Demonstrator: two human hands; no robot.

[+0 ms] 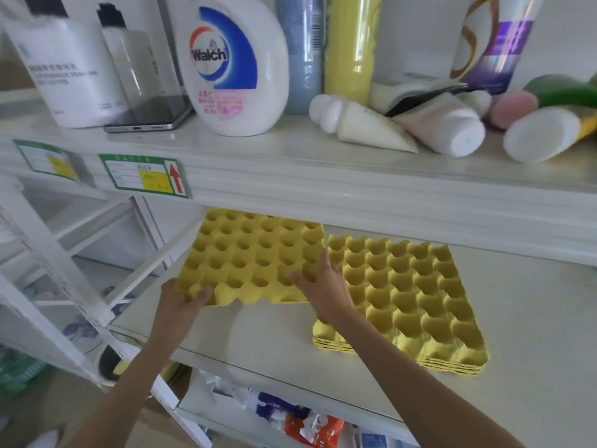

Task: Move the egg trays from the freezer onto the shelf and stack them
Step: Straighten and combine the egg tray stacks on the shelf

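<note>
A yellow egg tray (255, 253) hangs just above the white middle shelf (268, 334), tilted slightly. My left hand (187, 299) grips its near left corner, thumb on top. At the tray's near right corner, my right hand (323, 286) holds the edge with fingers spread along it. To the right, a stack of several yellow egg trays (410, 305) rests flat on the same shelf, its left edge partly hidden behind my right wrist. The held tray is beside the stack, not over it.
The upper shelf (323, 176) overhangs close above the trays and carries a Walch detergent bottle (232, 63), a phone (151, 116), tall bottles and lying tubes (442, 127). Packets lie on the lower shelf (290, 418). A white rack frame (64, 253) stands left.
</note>
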